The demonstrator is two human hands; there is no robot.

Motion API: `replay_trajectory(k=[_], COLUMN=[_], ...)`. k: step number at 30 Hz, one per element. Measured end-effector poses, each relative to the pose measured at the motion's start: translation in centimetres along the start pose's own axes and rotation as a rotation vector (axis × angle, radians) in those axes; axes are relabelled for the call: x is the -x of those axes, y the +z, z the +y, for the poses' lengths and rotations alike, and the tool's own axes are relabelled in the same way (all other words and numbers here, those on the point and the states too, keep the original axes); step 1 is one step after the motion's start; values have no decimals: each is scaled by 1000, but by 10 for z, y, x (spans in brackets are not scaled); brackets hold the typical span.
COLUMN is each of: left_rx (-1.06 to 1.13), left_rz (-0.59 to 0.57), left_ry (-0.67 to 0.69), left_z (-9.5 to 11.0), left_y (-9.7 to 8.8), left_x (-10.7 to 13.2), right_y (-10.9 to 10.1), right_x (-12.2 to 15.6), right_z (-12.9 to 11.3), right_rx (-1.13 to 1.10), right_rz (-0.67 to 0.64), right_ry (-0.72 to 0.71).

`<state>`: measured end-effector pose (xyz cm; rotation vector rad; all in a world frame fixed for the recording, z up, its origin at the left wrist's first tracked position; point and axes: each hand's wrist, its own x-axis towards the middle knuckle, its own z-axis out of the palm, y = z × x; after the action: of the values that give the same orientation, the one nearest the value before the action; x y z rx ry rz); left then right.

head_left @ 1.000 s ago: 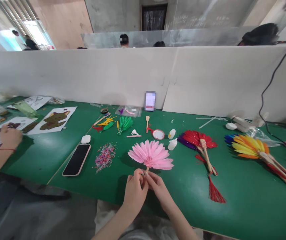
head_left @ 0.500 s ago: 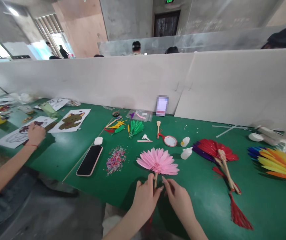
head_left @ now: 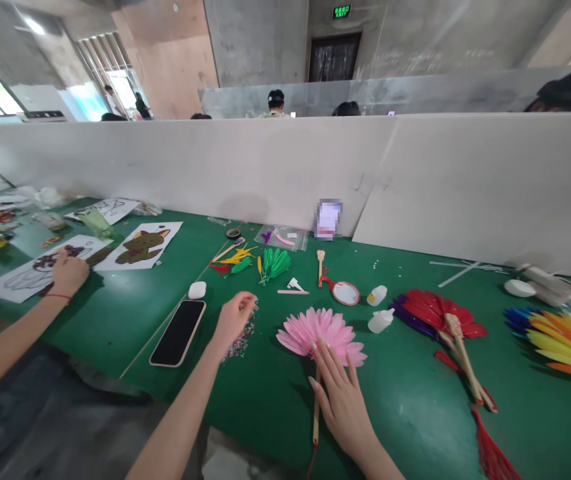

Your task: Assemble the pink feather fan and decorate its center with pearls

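Observation:
A pink feather fan lies on the green table in front of me, its thin wooden handle pointing towards me. My right hand rests on the fan's lower feathers and the top of its handle, fingers stretched out and flat. Over a scattered pile of small colourful sequins or beads, my left hand is held with its fingers curled together. Whatever its fingertips hold, if anything, is too small to make out. Two small white bottles stand and lie right of the fan.
Left of the pile lie a phone and a white case. Green feathers and a small round mirror-like disc lie behind. Red and yellow feather fans are at right. A co-worker's hand touches a picture sheet at left.
My left hand has left the fan's handle and moved left over the sequin pile. My right hand has gone from beside the handle to lying flat on the fan.

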<state>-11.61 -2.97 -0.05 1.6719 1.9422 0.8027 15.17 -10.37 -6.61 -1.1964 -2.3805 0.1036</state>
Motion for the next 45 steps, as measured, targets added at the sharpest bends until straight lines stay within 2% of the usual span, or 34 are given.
replay_trajectory(k=[4,9,14,19,22,26,29,31,33,35,38,39,40,42,45], left_rx=[-89,-185,-230,-186,-103,79,261,387,502,599,700,722,739,753,726], left_rz=[64,-7,-69,-44,53,255,412,466,455,397,271,231,197,147,116], left_ry=[-90,-132,-205,-235,-207,-139,-75,-20,43,105,167,178,189,196,183], left_z=[-20,-21,-16,-13,-12,-7,8,23,42,62,88,94,99,102,92], left_y=[-6,12,27,26,15,-14,-34,-40,-39,-31,-12,-6,0,10,15], left_x=[-75,-143,-176,-183,-177,-161,-141,-120,-92,-58,-7,8,20,39,55], right_y=[1,2,3,4,5,6,6,4,-1,-11,-33,-40,-47,-55,-55], right_x=[0,1,3,3,3,3,4,6,6,1,-19,-28,-37,-53,-62], right_z=[0,0,0,0,1,3,6,7,6,0,-17,-24,-31,-41,-46], right_rx=[42,80,105,77,29,-31,-107,-194,-350,-512,-675,-839,-972,-1045,-1043], right_rz=[-13,2,34,62,93,137,203,286,375,423,363,312,242,120,85], right_ry=[-4,0,44,68,68,108,159,177,202,235,269,314,362,409,423])
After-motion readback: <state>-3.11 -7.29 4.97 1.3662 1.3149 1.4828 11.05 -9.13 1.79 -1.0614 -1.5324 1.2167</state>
